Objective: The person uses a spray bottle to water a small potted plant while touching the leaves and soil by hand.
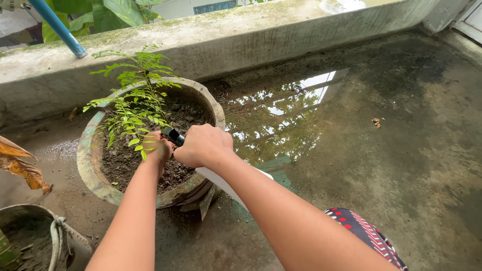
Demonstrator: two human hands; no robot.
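1. The right hand (pixel 203 145) was closed in a fist around a dark handle (pixel 173 135), above the soil (pixel 175 168) of a round, weathered pot (pixel 90 160) on a wet concrete terrace.
2. The left hand (pixel 156 148) was curled at the base of a small green plant (pixel 135 100), just beside the handle; whether it gripped the stem or only rested on the soil could not be told.
3. The plant stood upright in the left half of the pot, its leaves spreading above both hands.
4. A white strip (pixel 226 183) showed beneath the right forearm, running past the near rim of the pot.
5. A puddle (pixel 281 115) lay to the right of the pot, along the foot of a low concrete wall (pixel 241 35).
6. A blue pipe (pixel 57 25) slanted over the wall at upper left, with broad leaves behind it.
7. A dry brown leaf (pixel 20 165) hung at the left edge, above a second pot (pixel 35 236) in the lower left corner.
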